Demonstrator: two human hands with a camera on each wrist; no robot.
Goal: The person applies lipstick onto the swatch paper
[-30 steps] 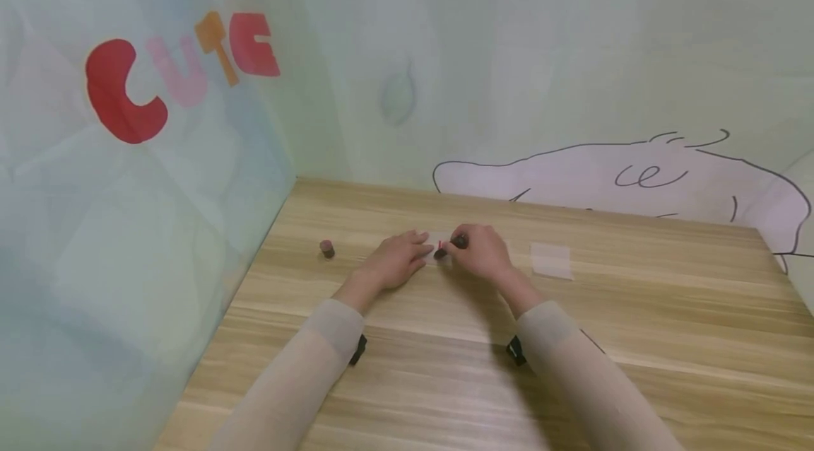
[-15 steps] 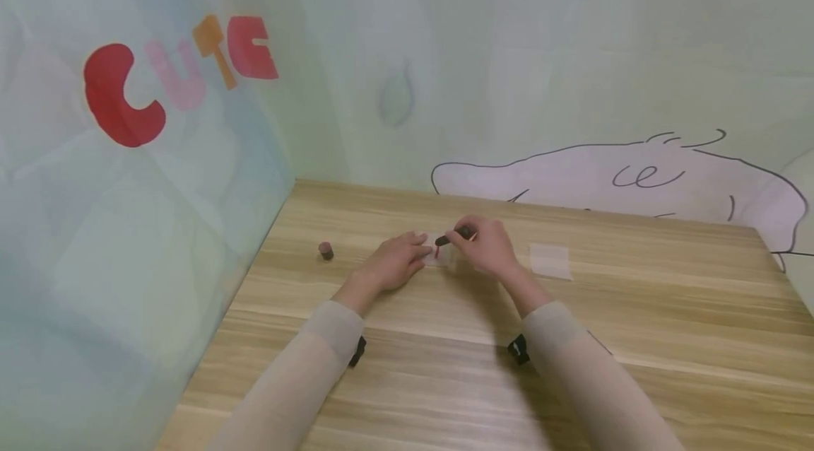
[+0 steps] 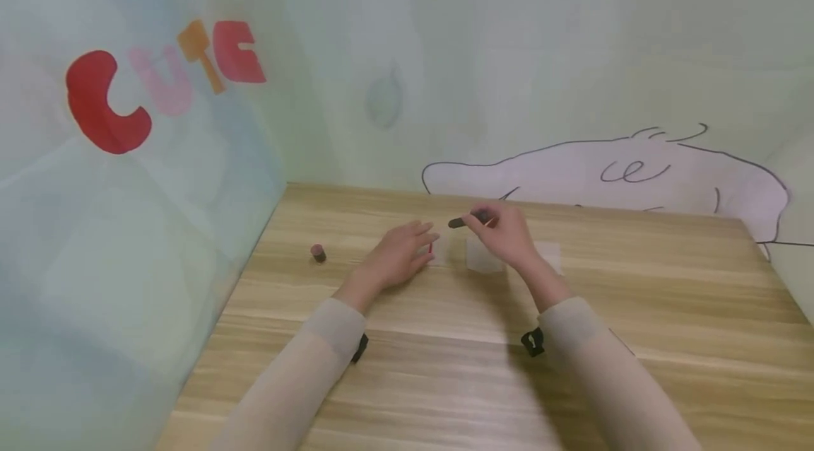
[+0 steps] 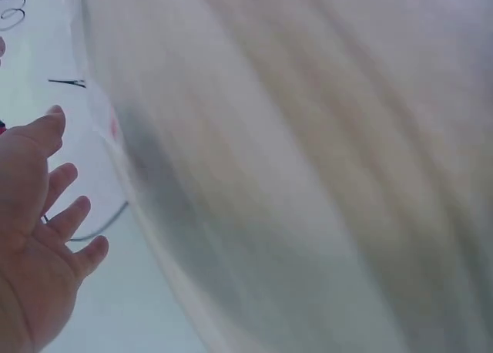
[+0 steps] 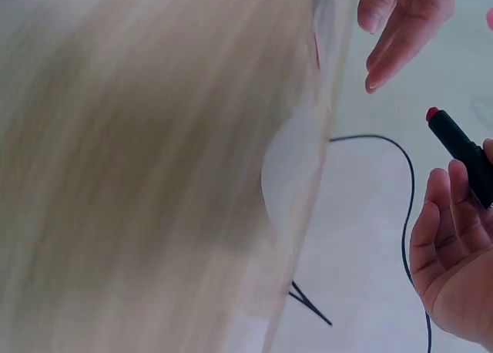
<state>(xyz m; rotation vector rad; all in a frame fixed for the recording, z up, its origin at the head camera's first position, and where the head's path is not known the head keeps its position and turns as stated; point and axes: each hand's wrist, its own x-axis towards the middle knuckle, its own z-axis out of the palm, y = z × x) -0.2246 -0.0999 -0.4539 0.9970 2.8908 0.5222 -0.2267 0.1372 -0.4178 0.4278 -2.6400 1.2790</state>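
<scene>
My right hand [image 3: 505,232] pinches a black-tubed lipstick [image 5: 461,149], held in the air with its red tip pointing left. My left hand [image 3: 400,253] has its fingers extended and spread over a small white paper square [image 3: 437,253] that carries a red stroke [image 3: 430,248]; the fingers hide part of that paper. A second white square [image 3: 483,256] lies just below the right hand. Farther right is a third square [image 3: 552,254], partly behind the right wrist. In the left wrist view the left hand [image 4: 38,214] shows with nothing in its fingers.
A small dark cap with a pinkish top [image 3: 319,253] stands on the wood-grain table [image 3: 407,380], left of the left hand. Printed backdrops rise at the table's back and left edges, the left one bearing colourful letters [image 3: 108,103].
The right hand has lifted the lipstick off the marked paper and moved right and away, uncovering the middle square. The left hand's fingers have spread over the red stroke.
</scene>
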